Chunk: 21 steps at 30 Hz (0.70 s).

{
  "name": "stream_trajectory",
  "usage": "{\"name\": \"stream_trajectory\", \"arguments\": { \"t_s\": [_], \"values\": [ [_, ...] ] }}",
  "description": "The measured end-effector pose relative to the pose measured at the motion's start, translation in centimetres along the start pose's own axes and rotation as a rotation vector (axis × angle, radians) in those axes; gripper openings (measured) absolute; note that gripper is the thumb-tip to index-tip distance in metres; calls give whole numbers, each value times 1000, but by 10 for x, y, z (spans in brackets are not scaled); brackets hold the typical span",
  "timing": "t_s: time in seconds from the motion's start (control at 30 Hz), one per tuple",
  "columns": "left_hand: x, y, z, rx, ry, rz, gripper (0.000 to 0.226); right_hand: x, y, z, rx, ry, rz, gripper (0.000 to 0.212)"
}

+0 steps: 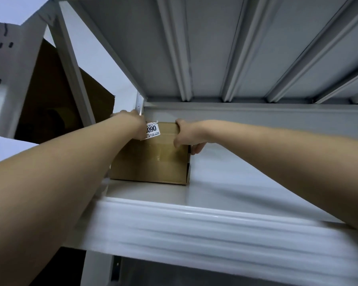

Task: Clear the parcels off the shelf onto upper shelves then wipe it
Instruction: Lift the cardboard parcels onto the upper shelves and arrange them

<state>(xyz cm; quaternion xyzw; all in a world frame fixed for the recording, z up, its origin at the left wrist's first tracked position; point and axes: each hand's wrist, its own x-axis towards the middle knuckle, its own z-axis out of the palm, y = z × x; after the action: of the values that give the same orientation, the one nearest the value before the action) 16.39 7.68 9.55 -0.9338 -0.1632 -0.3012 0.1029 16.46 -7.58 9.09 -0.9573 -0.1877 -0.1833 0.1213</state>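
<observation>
Two hands hold one parcel at this moment: my left hand (130, 123) is pressed against the left top edge of the small brown cardboard box (151, 162), and my right hand (189, 136) wraps its upper right corner, thumb on the top edge and fingers curled down the right side. Both sets of fingers are closed on the box. The box sits flat on the white metal upper shelf (246, 182), at its left end, close to the grey corner upright (140, 106), with its front face near the shelf's front lip.

Handling assessment:
- Rigidity: corrugated card, taped along the seam; I judge it stiff enough to take side pressure without buckling.
- Weight: contents cannot be seen; its small size suggests a light load.
- Surface: plain card gives good friction; the clear tape strip is slicker, so avoid it.
- Label: the white printed sticker (152, 131) is lifting at its top edge; keep fingers off it.
- Recommended hold: opposing side faces, near the top corners.
</observation>
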Motion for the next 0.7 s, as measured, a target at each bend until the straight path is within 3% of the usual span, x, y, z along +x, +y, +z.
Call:
{"name": "stream_trajectory", "arguments": {
  "t_s": [0.23,0.37,0.47,0.7],
  "values": [
    [12,6,2,-85,-66,3,79,23,-12,7,-22,-60,-15,57],
    [17,3,9,-42,-104,26,79,30,-9,16,25,-33,-37,69],
    [15,1,18,27,-44,12,79,32,-8,24,22,-46,-46,79],
    [11,4,27,59,-93,57,81,8,-18,48,-556,-45,-34,61]
  ]
}}
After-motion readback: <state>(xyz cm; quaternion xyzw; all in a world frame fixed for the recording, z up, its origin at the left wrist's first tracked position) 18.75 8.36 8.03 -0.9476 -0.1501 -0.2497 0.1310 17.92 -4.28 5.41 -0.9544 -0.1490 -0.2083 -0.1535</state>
